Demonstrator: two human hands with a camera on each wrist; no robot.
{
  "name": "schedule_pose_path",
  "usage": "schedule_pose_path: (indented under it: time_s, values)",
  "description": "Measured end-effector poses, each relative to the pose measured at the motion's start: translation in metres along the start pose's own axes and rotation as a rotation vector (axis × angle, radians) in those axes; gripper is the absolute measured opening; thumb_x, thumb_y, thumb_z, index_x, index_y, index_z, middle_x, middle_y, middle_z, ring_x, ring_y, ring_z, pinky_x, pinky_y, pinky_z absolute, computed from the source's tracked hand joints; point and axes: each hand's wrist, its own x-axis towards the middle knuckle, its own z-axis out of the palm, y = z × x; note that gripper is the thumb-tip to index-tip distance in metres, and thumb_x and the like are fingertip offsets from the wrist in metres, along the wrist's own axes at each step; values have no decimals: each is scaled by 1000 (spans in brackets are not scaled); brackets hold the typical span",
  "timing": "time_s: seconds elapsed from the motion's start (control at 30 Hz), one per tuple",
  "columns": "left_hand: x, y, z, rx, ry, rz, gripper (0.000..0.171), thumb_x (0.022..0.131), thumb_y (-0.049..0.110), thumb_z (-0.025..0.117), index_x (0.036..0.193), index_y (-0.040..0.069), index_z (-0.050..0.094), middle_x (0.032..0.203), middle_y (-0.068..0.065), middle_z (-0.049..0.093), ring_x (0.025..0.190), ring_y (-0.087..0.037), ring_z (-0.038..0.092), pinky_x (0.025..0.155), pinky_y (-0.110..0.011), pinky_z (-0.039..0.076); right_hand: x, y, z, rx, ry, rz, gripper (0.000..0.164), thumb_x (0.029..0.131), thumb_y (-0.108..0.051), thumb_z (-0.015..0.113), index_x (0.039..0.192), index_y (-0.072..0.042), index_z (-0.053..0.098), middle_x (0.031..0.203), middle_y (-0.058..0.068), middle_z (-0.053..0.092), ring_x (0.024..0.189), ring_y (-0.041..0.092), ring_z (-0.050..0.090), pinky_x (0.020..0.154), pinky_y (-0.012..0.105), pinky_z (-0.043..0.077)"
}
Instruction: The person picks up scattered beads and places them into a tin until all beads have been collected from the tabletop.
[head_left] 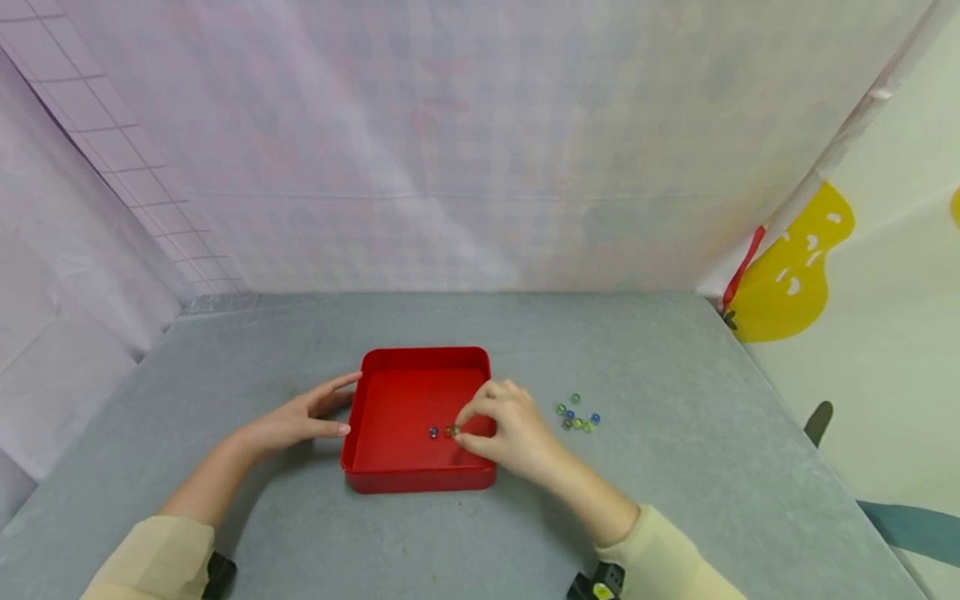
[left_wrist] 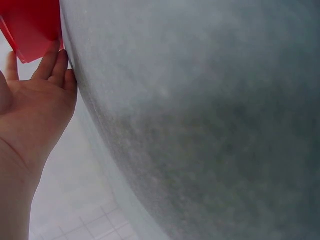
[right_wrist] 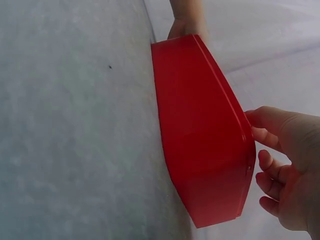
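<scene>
A square red tray [head_left: 420, 481] with raised walls lies on the grey table. My left hand [head_left: 303, 417] rests against its left wall, fingers and thumb fairly straight; the left wrist view also has this hand [left_wrist: 37, 105] touching the red wall. Over the tray's right part, my right hand [head_left: 513, 429] pinches a small glass marble [head_left: 456, 431] between thumb and index finger, low near the tray floor. An orange marble [head_left: 447, 432] sits right beside those fingertips, and a dark blue marble [head_left: 433, 432] lies just left. In the right wrist view the tray wall [right_wrist: 200, 125] hides the fingertips.
Several loose marbles [head_left: 577, 423], green, yellowish and blue, lie on the table [head_left: 675, 467] right of the tray, beyond my right hand. A pale curtain [head_left: 450, 167] hangs along the back edge, and a white printed sheet [head_left: 885, 400] borders the right side.
</scene>
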Motion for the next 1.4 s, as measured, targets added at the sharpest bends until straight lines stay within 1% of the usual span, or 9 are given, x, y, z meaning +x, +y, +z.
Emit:
schedule_pose_path:
  time_s: [0.3,0.43,0.53,0.67,0.9,1.2,1.4]
  values:
    - [0,1,0,1,-2,2,77,92,17,64,154,16,19,153,-22,22,139,-42,19,100,-58,33,0,1,6,10,-8,-40,10,80,-18,78,87,-22,73,91,-1,59,87,19,51,82,39,37]
    - [0,1,1,0,0,-1,77,91,18,65,154,15,19,153,-22,22,139,-42,19,100,-58,35,1,1,9,-13,-11,-47,9,80,-19,78,87,-22,73,90,-2,58,86,16,50,82,38,36]
    - [0,0,0,3,1,0,78,91,17,65,154,15,19,153,-22,22,138,-43,20,99,-58,35,1,2,11,-33,-13,-48,9,80,-19,78,86,-23,73,90,-3,58,85,11,47,82,37,35]
    - [0,-1,0,1,0,3,77,91,17,65,154,15,20,153,-22,22,139,-42,20,100,-59,33,1,2,13,-46,-7,-42,10,79,-18,79,86,-24,74,89,-4,58,84,7,44,80,35,35]
    - [1,0,0,6,4,-1,77,91,18,65,154,15,20,153,-22,23,139,-42,20,101,-60,32,1,4,14,-55,-3,-48,10,79,-18,79,86,-23,74,88,-2,58,83,7,43,76,34,34]
    - [1,1,0,7,1,-5,77,91,17,65,154,15,19,153,-22,22,139,-42,19,100,-58,33,1,4,13,-35,-14,-38,14,78,-22,81,91,-19,75,91,-2,58,85,9,44,77,35,34]
    - [1,1,0,8,5,-5,77,91,17,65,154,16,20,153,-22,23,139,-42,20,99,-57,35,0,4,13,-25,-18,-34,14,78,-20,81,91,-18,75,91,-1,58,85,11,45,78,36,34]
